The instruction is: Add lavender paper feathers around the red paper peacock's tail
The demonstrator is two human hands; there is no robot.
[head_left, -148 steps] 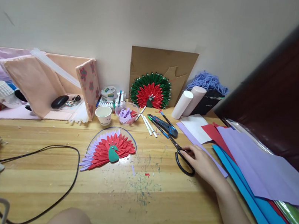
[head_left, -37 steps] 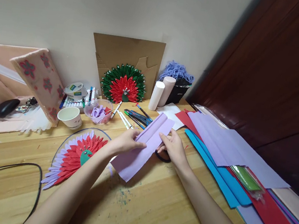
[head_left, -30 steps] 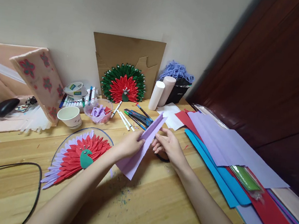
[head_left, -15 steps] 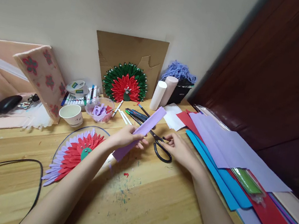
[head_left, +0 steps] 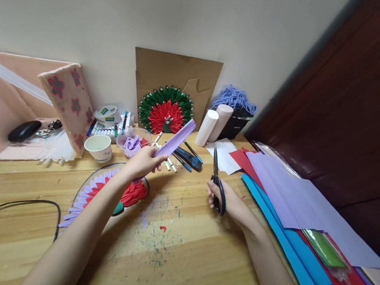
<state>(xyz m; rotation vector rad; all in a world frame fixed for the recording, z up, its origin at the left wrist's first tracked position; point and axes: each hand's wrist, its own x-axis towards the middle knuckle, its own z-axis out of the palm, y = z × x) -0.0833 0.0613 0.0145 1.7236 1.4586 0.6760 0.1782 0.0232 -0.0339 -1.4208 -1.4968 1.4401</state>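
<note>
My left hand [head_left: 144,161] is closed on a long purple paper strip [head_left: 177,138], its far end pointing up and away from me. Black-handled scissors [head_left: 219,195] are gripped in my right hand [head_left: 226,199], blades tilted up. Beneath my left forearm lies a round paper flower craft [head_left: 92,187] with lilac petals outside, red ones inside and a green centre, partly hidden by the arm. Between my hands and nearer to me, a small red paper scrap [head_left: 163,228] rests on the wooden table [head_left: 193,267].
Behind stand a cardboard sheet [head_left: 175,71] and a green and red petal craft [head_left: 166,110]. Pens [head_left: 187,157], a clear bowl of scraps [head_left: 133,142] and a paper cup [head_left: 99,148] sit mid-table. Coloured sheets [head_left: 282,194] pile up at right; a black cable [head_left: 24,199] curves at left.
My right hand has picked the scissors up off the table and turned their blades upward. The purple strip, still in my left hand, has shifted slightly left and up. The view has moved a little.
</note>
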